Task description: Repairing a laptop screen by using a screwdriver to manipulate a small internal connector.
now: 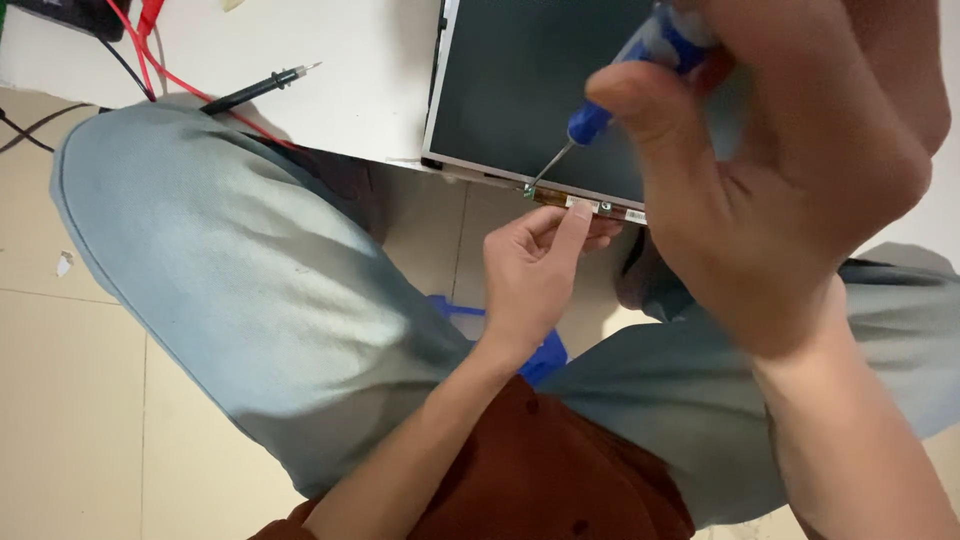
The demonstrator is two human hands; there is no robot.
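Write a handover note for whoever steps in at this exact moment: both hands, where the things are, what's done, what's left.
Right hand: closed around a blue-handled screwdriver, its tip down at the bottom edge of the display panel.
Left hand: fingers pinch the panel's bottom edge strip, steadying it beside the tip.
Panel lies flat on the white table, its bottom edge overhanging towards the lap. Black test probe with red and black leads lies at the table's left.
Done: cannot tell from this view.
Left: the fastener under the tip looks still in work; the strip is still on the panel.
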